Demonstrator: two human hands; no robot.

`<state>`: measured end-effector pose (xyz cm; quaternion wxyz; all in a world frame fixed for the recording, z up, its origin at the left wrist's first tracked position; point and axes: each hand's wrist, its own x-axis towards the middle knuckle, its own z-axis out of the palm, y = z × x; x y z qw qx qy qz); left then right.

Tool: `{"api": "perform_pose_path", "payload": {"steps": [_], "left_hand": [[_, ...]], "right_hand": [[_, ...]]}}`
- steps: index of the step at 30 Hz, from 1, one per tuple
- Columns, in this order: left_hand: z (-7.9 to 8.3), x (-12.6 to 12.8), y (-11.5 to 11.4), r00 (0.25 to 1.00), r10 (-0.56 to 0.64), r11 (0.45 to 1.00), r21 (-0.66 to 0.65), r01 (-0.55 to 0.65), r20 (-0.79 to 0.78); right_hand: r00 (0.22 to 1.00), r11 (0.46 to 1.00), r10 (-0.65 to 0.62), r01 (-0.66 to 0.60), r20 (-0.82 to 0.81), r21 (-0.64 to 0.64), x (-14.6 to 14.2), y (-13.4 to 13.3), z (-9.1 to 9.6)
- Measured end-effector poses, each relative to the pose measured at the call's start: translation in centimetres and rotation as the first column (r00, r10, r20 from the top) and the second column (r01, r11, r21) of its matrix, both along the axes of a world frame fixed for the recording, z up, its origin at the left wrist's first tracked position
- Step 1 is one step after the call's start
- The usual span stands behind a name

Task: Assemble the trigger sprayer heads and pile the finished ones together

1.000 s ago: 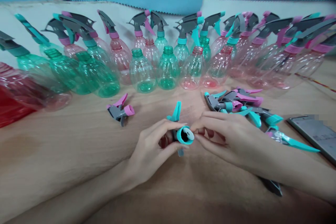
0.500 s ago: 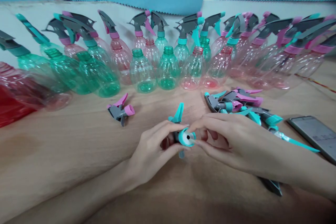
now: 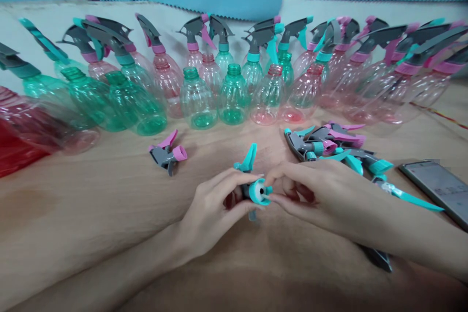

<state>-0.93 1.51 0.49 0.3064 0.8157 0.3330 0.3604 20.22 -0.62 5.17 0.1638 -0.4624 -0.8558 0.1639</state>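
Observation:
A grey and teal trigger sprayer head [image 3: 259, 192] is held over the table with its round teal collar turned towards me. My left hand [image 3: 215, 200] grips its grey body from the left, the thumb below and the fingers above. At the collar's right side, my right hand [image 3: 307, 190] has its thumb and index fingertips at the rim, the other fingers curled in. Inside the collar a white disc with a dark hole shows. The sprayer's teal trigger [image 3: 249, 157] points up and away. Left of it lies a grey and pink sprayer head [image 3: 168, 154].
Clear green and pink bottles [image 3: 234, 100] stand in rows along the back, several with sprayers on. A pile of loose sprayer heads [image 3: 329, 144] lies to the right, beside a phone [image 3: 438, 187]. A red bag [image 3: 18, 148] is at the left edge.
The collar has turned slightly to the right in my left hand. My right index fingertip has drawn back a little from the rim, and the thumb stays near its lower edge.

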Motion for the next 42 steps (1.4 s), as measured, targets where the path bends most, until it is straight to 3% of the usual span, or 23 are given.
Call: {"api": "perform_pose_path", "payload": {"steps": [5,15,23,28,31,34,38,42], "left_hand": [[-0.1,-0.1,-0.1,1.0,0.005,1.0,0.006,-0.005,-0.026],[0.0,-0.3,0.1,0.995,-0.094,0.995,0.034,0.095,-0.041],[-0.2,-0.2,0.0,0.999,-0.012,0.998,0.066,0.014,-0.03],[-0.1,-0.3,-0.1,1.0,-0.013,0.988,0.153,0.015,-0.02],[-0.1,-0.2,-0.1,1.0,-0.015,0.984,0.175,0.019,-0.022],[-0.2,-0.3,0.0,0.999,-0.033,0.988,0.152,0.037,-0.031],[-0.4,-0.3,0.1,0.999,-0.042,0.99,0.131,0.043,-0.013],[-0.3,-0.2,0.0,1.0,-0.016,0.992,0.126,0.017,-0.008]], "right_hand": [[1.0,0.999,0.003,-0.004,0.016,0.052,-0.1,0.0,-0.1],[0.992,0.997,0.079,-0.079,-0.101,0.001,-0.6,-0.3,-0.7],[0.992,0.962,-0.084,0.057,0.09,0.268,-0.4,-0.4,-0.9],[0.99,0.986,-0.073,0.053,0.124,0.158,-0.5,-0.9,-0.3],[0.997,0.997,-0.046,0.041,0.066,0.072,-0.6,-1.1,-0.5],[0.994,0.997,-0.054,0.059,-0.095,0.059,-1.2,-1.0,-1.3],[0.973,0.986,-0.102,0.125,-0.205,0.107,-1.7,-0.6,-2.1],[0.987,0.958,-0.113,0.139,-0.114,0.252,-1.3,-0.5,-1.8]]}}
